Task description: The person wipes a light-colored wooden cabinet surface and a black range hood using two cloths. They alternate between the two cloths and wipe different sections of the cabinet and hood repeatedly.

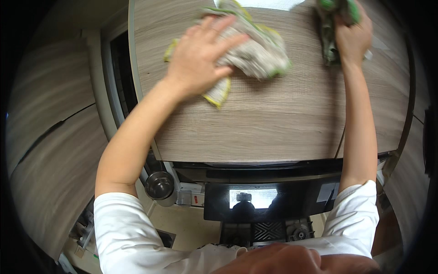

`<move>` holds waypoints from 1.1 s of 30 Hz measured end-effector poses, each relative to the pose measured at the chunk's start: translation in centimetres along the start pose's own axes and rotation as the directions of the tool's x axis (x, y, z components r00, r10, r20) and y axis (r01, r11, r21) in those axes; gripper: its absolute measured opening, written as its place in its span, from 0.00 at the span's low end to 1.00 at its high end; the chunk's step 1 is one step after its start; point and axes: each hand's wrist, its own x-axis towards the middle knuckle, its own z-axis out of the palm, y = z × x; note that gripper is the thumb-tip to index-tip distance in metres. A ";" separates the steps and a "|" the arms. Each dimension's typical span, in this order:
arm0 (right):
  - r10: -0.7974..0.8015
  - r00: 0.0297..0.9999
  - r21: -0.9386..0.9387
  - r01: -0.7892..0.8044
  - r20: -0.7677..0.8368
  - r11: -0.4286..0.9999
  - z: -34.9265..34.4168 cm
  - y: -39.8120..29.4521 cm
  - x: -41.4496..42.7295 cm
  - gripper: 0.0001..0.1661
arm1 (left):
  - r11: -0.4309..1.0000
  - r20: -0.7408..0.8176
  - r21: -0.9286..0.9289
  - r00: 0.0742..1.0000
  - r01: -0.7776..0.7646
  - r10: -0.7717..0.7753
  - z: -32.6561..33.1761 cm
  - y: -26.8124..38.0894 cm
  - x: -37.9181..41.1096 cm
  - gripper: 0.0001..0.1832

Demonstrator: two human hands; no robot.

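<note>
My left hand (200, 60) lies spread on a pale cleaning cloth (255, 51) with yellow and green edging, pressing it against a wood-grain cabinet door (253, 126). Part of the cloth is bunched beyond the fingertips, and one corner sticks out below the palm. Farther right and higher up, my right hand (356, 39) grips a dark greyish item with bright green parts (328, 34). Motion blur and the top edge of the view keep me from telling what that item is.
Below the cabinet is a black glass range hood panel (294, 202) with reflections in it. Under that sits a gas hob (268, 231). A metal pot (159, 185) stands at the lower left. More wood-grain cabinet fronts (51, 144) line the left side.
</note>
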 end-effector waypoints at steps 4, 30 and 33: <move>-0.205 0.926 0.167 0.158 0.318 0.973 0.6 -10.0 -3.1 0.27 | 0.968 0.018 0.075 0.970 0.240 -0.242 -1.5 -8.3 0.5 0.30; -0.056 0.909 0.169 -0.016 0.412 0.986 -12.7 3.7 -11.6 0.26 | 0.996 0.106 -0.081 0.993 -0.045 0.054 -1.9 -4.8 -4.1 0.37; -0.086 0.925 0.161 0.027 0.371 0.986 -12.9 3.9 -11.8 0.25 | 0.987 -0.046 0.092 0.991 0.132 -0.128 -2.0 -10.6 -0.4 0.27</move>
